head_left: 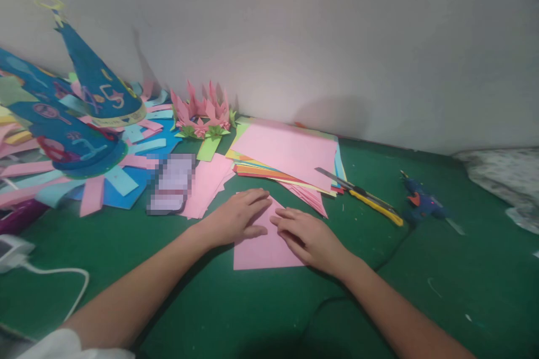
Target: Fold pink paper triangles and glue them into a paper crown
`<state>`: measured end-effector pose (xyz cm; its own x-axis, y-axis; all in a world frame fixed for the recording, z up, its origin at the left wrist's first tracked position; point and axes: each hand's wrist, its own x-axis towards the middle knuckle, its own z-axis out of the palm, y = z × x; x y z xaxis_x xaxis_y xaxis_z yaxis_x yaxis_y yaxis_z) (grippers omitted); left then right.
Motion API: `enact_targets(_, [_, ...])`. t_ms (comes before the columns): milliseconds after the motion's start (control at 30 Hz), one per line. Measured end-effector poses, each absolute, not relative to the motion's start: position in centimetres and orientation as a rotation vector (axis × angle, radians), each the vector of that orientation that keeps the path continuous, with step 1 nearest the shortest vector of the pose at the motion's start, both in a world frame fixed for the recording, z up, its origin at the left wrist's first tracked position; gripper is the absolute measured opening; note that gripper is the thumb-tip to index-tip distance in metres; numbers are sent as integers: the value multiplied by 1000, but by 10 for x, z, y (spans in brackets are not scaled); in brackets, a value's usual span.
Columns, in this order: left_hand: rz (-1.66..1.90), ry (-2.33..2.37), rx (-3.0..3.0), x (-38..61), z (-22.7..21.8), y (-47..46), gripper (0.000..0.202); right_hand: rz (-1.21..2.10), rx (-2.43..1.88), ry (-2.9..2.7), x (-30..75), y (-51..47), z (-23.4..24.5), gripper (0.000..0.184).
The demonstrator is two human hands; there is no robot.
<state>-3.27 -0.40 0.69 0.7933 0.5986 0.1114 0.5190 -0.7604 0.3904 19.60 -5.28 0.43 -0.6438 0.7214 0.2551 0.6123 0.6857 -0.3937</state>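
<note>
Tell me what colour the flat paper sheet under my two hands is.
Plain pink; the flat paper sheet shows best in the head view.

I see a pink sheet [267, 255], a green worktop [189, 303], a yellow-and-black cutter [377, 207] and a pink-and-green paper crown [205, 127].

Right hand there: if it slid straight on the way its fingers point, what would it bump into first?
The right hand would likely meet the left hand first, just across the pink sheet, though depth is hard to judge.
</note>
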Motion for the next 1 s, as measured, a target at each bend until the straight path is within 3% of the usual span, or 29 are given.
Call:
enact_targets(433, [411,910,2654,-23,3,-12,50,322,-963,-2525,194,-49,10,28])
enact_targets(633, [485,829,2658,-23,4,-10,25,370,-987,-2519,194,-50,10,27])
enact_targets(1000, [606,952,2678,-11,3,-19,23,379,-995,-2514,192,-51,13,27])
